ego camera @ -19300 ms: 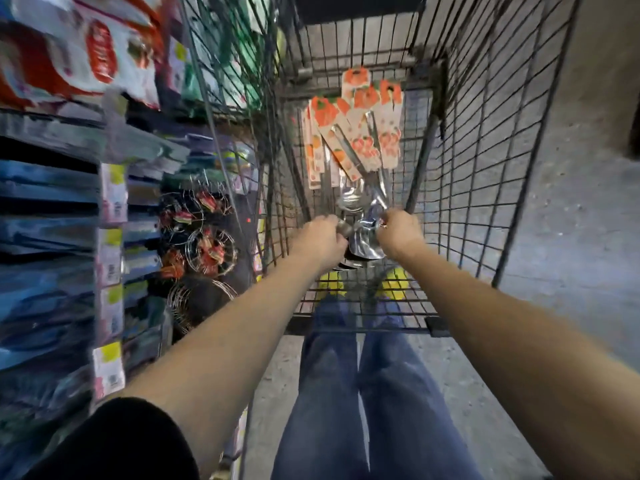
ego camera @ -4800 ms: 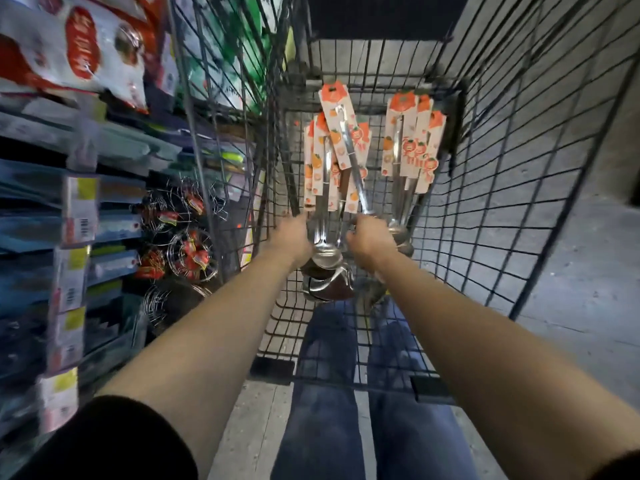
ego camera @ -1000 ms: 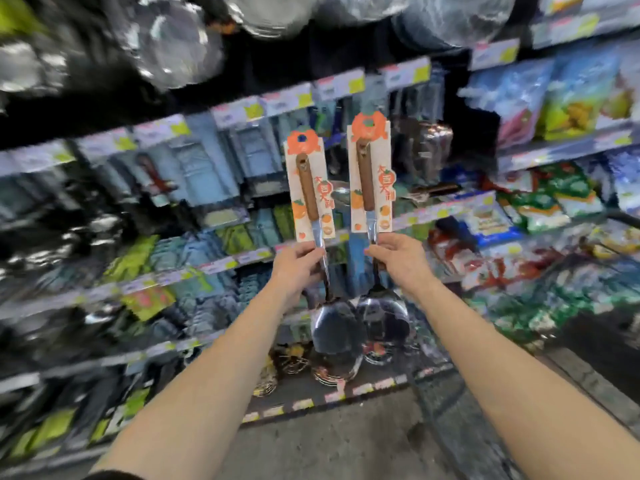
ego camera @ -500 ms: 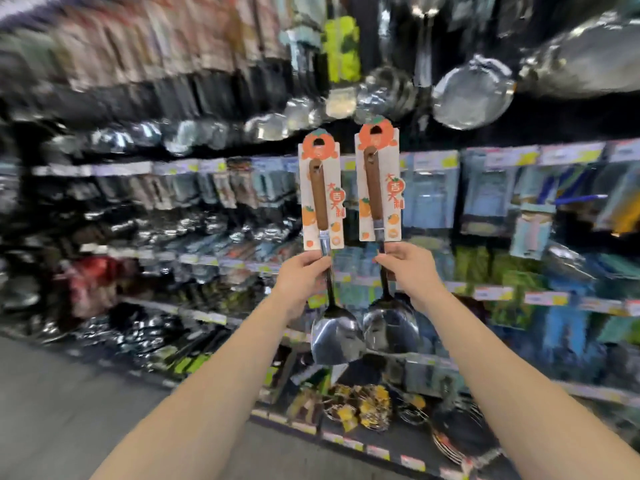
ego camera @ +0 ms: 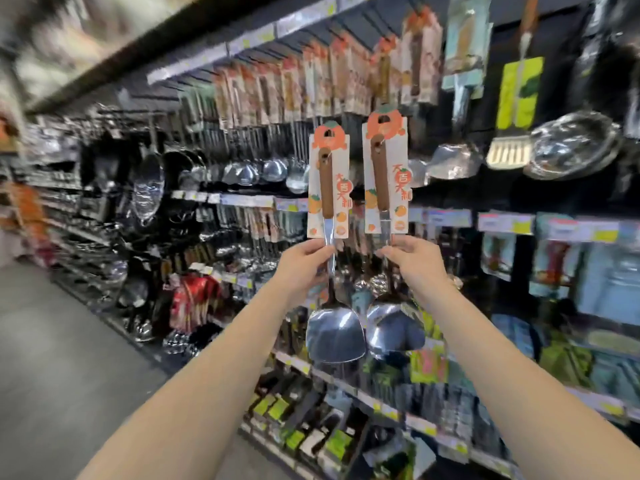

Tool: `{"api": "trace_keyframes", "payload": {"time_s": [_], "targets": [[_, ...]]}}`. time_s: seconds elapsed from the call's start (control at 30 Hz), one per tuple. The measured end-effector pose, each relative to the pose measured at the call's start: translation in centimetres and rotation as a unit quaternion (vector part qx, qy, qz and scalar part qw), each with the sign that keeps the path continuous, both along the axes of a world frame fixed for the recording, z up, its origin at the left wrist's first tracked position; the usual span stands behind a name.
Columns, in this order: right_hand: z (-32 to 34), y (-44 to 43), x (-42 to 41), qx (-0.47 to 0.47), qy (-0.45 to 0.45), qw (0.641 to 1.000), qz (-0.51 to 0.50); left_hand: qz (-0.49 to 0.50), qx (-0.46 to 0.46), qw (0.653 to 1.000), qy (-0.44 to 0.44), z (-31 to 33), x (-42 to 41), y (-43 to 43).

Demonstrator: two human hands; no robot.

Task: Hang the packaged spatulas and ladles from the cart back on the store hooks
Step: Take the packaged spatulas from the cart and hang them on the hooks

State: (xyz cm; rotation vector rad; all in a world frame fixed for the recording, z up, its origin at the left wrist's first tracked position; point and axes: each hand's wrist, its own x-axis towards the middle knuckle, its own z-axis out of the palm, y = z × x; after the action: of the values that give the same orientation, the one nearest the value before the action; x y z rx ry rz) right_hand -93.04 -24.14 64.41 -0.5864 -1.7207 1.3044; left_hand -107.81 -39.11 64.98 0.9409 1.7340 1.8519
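My left hand grips the steel shaft of a packaged spatula, upright, with a brown handle on a white and orange card and its blade hanging below my wrist. A second packaged spatula of the same kind is held the same way in my right hand. Both cards are raised in front of the display, just below a row of matching orange-carded utensils on the store hooks. The cart is out of view.
Steel ladles hang under the carded row. A green slotted turner and steel bowls hang at the upper right. Shelves with price tags run across. The grey aisle floor lies at the left.
My view has swung up and left along the shelving. The two spatulas have risen closer to the row of matching carded utensils. Both grips are unchanged.
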Motion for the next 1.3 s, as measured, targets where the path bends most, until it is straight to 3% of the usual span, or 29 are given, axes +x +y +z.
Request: {"api": "trace_keyframes", "payload": {"time_s": [0.3, 0.57, 0.77, 1.1, 1.3], "targets": [[5.7, 7.6, -16.9, 0.036, 0.041, 0.998, 0.034, 0.029, 0.018, 0.999, 0.015, 3.6, -15.9, 7.0], [8.7, 13.0, -29.0, 0.061, 0.026, 0.997, 0.03, 0.027, 0.063, 0.998, 0.005, 6.6, -27.2, 11.4], [10.0, 13.0, -37.2, 0.064, 0.038, 0.997, 0.036, -0.002, 0.088, 0.996, 0.026, 7.9, -36.3, 12.9], [12.9, 11.1, -53.2, 0.105, 0.023, 0.993, -0.041, -0.069, 0.124, 0.989, 0.03, 10.7, -54.0, 14.4], [16.8, 10.7, -60.0, 0.119, 0.055, 0.988, -0.086, -0.126, 0.141, 0.982, 0.031, 13.1, -60.5, 14.7]]}}
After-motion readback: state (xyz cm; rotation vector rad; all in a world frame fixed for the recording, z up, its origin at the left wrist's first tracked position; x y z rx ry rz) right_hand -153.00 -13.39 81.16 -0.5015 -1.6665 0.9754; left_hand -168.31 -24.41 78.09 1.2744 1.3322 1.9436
